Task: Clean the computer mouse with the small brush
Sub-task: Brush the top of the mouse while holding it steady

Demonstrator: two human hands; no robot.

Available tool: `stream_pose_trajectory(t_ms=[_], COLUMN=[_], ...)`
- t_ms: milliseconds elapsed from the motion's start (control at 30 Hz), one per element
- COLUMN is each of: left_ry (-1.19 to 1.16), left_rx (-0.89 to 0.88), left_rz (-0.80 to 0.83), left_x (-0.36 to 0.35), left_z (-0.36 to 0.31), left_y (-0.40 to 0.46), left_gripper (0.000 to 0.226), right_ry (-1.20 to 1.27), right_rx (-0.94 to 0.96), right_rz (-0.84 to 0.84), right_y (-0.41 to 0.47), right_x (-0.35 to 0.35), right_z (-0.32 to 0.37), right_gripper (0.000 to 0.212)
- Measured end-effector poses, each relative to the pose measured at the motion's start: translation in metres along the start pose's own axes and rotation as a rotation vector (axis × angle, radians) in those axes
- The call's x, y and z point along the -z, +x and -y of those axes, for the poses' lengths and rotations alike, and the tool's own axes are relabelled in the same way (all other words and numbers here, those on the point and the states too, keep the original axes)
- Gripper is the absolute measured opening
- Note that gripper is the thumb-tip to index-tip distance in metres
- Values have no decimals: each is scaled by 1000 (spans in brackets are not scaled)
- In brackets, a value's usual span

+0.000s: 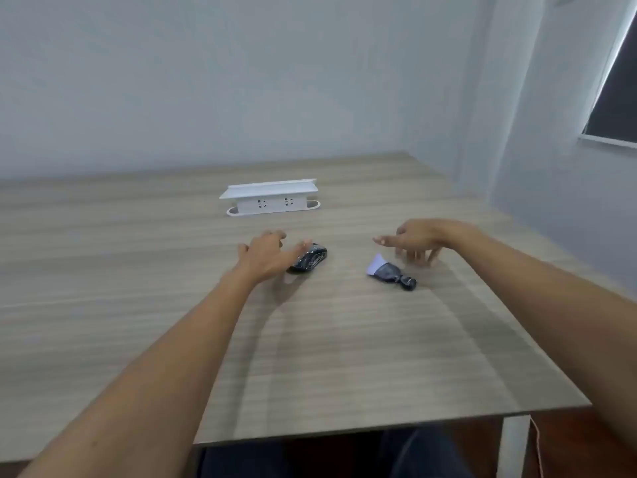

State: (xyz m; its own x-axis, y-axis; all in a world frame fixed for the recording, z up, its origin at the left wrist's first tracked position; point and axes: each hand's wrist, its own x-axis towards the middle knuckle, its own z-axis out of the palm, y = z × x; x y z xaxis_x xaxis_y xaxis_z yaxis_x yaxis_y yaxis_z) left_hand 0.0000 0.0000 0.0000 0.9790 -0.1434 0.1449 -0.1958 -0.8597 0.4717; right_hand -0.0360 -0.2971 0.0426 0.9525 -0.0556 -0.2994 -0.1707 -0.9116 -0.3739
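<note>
Wood-grain laminate worktop (344,357), pale and striped, seen from above; both bare forearms reach forward over it. Left hand (265,255) lies palm down with fingers (275,236) loosely spread, its thumb side touching the near-left flank of the mouse (310,258); nothing is gripped. The mouse is black, rounded and glossy with pale markings, resting flat on the worktop near centre. Behind it stands a white, boxy socket unit (270,198) with a flat overhanging top and two outlets on its front face. To the right lies the brush (391,272), dark knobbed handle pointing near-right, white bristles fanned toward far-left. Right hand (413,241) hovers just beyond the brush, fingers (418,255) blurred, slack and apart, holding nothing.
</note>
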Motion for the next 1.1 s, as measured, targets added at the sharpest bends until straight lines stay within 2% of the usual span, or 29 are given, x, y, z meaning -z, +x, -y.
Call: stream_pose_trajectory(t_ms=[133,267,433,567,733,867,933,1100], left_ry=[-11,-135,-220,-304,-368,-451,-481,-525], left_rx=[16,64,43,76,84,49,37,-20], left_rz=[18,57,60,48,44,83,100,189], left_x=[-1,-5,-15,-22,-25,-29,-30,-22], left_z=[4,12,16,18,19,29,36,40], left_y=[-4,1,3,7,9,12,16,17], left_gripper=[94,108,84,82,66,76,74,55], right_ry=[-18,-48,-102,-76,106,238,281,362], right_rx=[-22,-10,-11,31,177,313,382,452], right_rz=[121,205,245,261,198,84,28,-30], right_y=[-11,-7,-3,6,14,25,30,43], right_x=[2,0,0,1,9,12,12,5], right_z=[-6,-8,-7,-11,-5,12,22,44], right_gripper=[72,65,42,33,34,29,24,23])
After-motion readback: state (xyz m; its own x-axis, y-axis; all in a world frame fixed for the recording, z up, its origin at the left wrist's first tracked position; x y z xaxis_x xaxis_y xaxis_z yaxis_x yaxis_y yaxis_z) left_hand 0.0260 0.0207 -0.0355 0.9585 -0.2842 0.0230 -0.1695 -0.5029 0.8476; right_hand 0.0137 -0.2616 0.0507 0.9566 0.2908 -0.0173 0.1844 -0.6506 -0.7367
